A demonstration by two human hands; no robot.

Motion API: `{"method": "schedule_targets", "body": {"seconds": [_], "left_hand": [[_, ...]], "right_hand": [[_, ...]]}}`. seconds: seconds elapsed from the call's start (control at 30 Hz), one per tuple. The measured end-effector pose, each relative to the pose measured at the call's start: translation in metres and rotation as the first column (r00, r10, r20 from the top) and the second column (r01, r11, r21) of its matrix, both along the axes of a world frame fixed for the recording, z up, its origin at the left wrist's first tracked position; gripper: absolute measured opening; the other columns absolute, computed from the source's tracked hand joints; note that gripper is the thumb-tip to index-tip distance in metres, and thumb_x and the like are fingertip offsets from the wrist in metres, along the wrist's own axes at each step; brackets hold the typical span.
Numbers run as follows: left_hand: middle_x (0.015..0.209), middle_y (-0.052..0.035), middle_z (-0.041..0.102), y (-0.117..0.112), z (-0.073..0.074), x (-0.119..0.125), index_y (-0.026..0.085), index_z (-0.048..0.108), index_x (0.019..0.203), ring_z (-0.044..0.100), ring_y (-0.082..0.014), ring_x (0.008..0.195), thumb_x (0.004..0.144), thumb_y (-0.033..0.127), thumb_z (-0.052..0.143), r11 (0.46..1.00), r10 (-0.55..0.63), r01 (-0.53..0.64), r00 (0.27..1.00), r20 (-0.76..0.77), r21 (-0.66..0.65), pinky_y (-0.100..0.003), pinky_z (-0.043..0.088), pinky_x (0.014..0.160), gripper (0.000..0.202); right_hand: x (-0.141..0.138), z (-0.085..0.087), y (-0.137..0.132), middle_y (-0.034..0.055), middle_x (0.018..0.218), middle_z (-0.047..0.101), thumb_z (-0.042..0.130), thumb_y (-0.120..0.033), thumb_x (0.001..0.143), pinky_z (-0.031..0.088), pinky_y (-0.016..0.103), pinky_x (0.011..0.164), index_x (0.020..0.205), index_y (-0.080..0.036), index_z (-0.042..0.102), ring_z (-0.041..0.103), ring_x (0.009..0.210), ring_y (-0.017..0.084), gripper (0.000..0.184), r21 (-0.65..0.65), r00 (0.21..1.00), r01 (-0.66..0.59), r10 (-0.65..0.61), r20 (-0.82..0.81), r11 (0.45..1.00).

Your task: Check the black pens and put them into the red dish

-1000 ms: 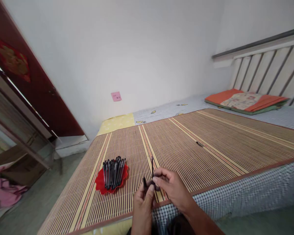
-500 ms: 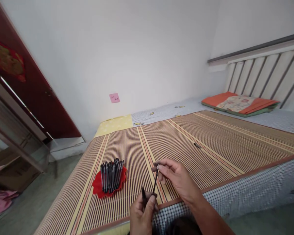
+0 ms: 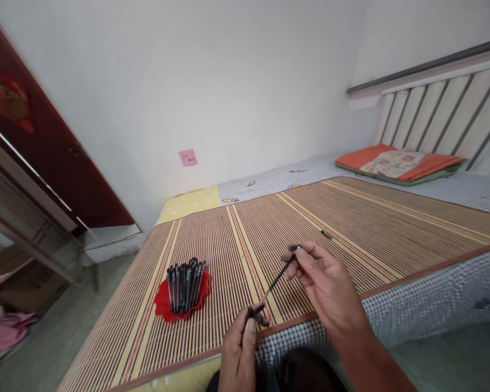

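In the head view my right hand (image 3: 329, 283) pinches one end of a thin dark pen refill (image 3: 278, 279), where a small bright tip shows at the fingertips. The refill slants down to the left, and its pale lower end reaches the fingers of my left hand (image 3: 240, 340). Those fingers are closed round a short dark piece that looks like a pen barrel (image 3: 250, 313), mostly hidden by the thumb. Whether the refill's end is inside it I cannot tell. Farther left, several black pens (image 3: 184, 286) lie bunched on a red scalloped dish (image 3: 163, 305).
A striped bamboo mat (image 3: 310, 261) covers the bed. On it, beyond my right hand, lies a small dark piece like a pen cap (image 3: 326, 234). Folded orange and green bedding (image 3: 400, 163) rests by the white headboard (image 3: 445, 117). A pink note (image 3: 188, 158) is on the wall.
My right hand has moved up and to the right with the refill, drawing more of it out from my left hand. The barrel in my left hand has tipped from its upright pose.
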State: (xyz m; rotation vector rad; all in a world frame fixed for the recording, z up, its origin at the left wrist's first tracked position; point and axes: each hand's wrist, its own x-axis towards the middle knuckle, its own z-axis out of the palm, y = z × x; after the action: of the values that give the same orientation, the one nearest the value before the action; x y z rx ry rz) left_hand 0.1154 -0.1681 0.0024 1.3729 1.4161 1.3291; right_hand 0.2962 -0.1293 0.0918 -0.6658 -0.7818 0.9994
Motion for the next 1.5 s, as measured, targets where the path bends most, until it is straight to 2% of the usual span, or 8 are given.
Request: {"method": "schedule_targets", "body": {"seconds": [0.27,0.47,0.83,1.03,1.13,1.23,1.33,1.5], "left_hand": [[0.113,-0.0114,0.072,-0.002,0.023,0.003,0.02,0.075,0.111,0.061,-0.0285,0.112,0.094,0.05,0.051,0.967,-0.248,0.25,0.968,-0.038,0.056,-0.037,0.046,0.098,0.042],[0.097,-0.0096,0.071,-0.001,0.028,0.004,0.022,0.075,0.111,0.061,-0.0275,0.102,0.095,0.047,0.051,0.949,-0.291,0.296,0.955,-0.064,0.11,-0.036,0.048,0.091,0.039],[0.096,-0.0091,0.071,-0.005,0.031,0.004,0.022,0.075,0.113,0.062,-0.0257,0.095,0.094,0.051,0.051,0.948,-0.305,0.305,0.952,-0.013,0.088,-0.034,0.049,0.086,0.042],[0.084,-0.0071,0.068,-0.005,0.028,0.004,0.021,0.075,0.106,0.06,-0.0207,0.081,0.087,0.058,0.061,0.96,-0.273,0.277,0.958,0.083,-0.035,-0.027,0.046,0.072,0.044],[0.058,0.0005,0.055,0.003,0.03,0.005,0.016,0.07,0.093,0.04,-0.0099,0.049,0.088,0.061,0.059,0.866,-0.424,0.488,0.834,0.353,-0.112,-0.021,0.029,0.046,0.046],[0.05,0.0048,0.045,0.01,0.033,0.007,0.015,0.06,0.08,0.028,-0.0059,0.042,0.088,0.059,0.059,0.759,-0.511,0.649,0.644,0.569,-0.054,-0.02,0.019,0.042,0.044],[0.05,0.0059,0.044,0.012,0.032,0.01,0.016,0.057,0.083,0.027,-0.0053,0.04,0.089,0.057,0.06,0.704,-0.516,0.709,0.537,0.667,-0.027,-0.019,0.021,0.041,0.041],[0.051,0.0073,0.042,0.013,0.027,0.013,0.016,0.057,0.084,0.024,-0.0042,0.04,0.09,0.054,0.061,0.751,-0.492,0.659,0.59,0.641,-0.03,-0.019,0.018,0.041,0.038]], "right_hand": [[-0.001,-0.002,-0.007,0.0026,0.083,0.073,0.072,-0.035,0.087,0.054,0.02,0.065,0.094,-0.019,0.071,0.065,0.061,0.008,0.018,0.005,0.994,-0.041,0.04,0.104,0.999],[0.001,-0.002,-0.008,0.0024,0.083,0.073,0.073,-0.035,0.086,0.055,0.022,0.065,0.095,-0.019,0.07,0.065,0.059,0.008,0.019,0.004,0.995,-0.023,0.023,0.1,1.0],[0.005,0.004,-0.014,0.0028,0.083,0.073,0.067,-0.034,0.091,0.055,0.024,0.067,0.099,-0.02,0.069,0.063,0.062,0.009,0.016,0.032,0.97,-0.024,0.016,0.242,0.999],[-0.006,0.012,-0.019,0.0033,0.081,0.072,0.065,-0.035,0.09,0.052,0.023,0.061,0.094,-0.019,0.069,0.064,0.066,0.012,0.017,-0.096,0.873,-0.265,0.281,0.398,0.959],[-0.017,0.003,-0.017,0.0038,0.085,0.069,0.068,-0.037,0.087,0.051,0.023,0.063,0.091,-0.018,0.07,0.063,0.075,0.014,0.02,-0.185,0.818,-0.393,0.435,0.377,0.9],[-0.023,-0.011,-0.013,0.0021,0.081,0.065,0.07,-0.037,0.085,0.047,0.021,0.062,0.088,-0.016,0.072,0.058,0.071,0.011,0.022,-0.179,0.793,-0.442,0.477,0.379,0.879],[-0.022,-0.021,-0.01,-0.0003,0.076,0.06,0.069,-0.04,0.085,0.04,0.02,0.053,0.089,-0.016,0.072,0.049,0.059,0.008,0.025,-0.191,0.792,-0.465,0.503,0.347,0.864],[-0.019,-0.025,-0.006,0.002,0.083,0.064,0.067,-0.038,0.086,0.047,0.025,0.07,0.089,-0.018,0.073,0.058,0.077,0.014,0.021,-0.147,0.788,-0.44,0.459,0.411,0.886]]}}
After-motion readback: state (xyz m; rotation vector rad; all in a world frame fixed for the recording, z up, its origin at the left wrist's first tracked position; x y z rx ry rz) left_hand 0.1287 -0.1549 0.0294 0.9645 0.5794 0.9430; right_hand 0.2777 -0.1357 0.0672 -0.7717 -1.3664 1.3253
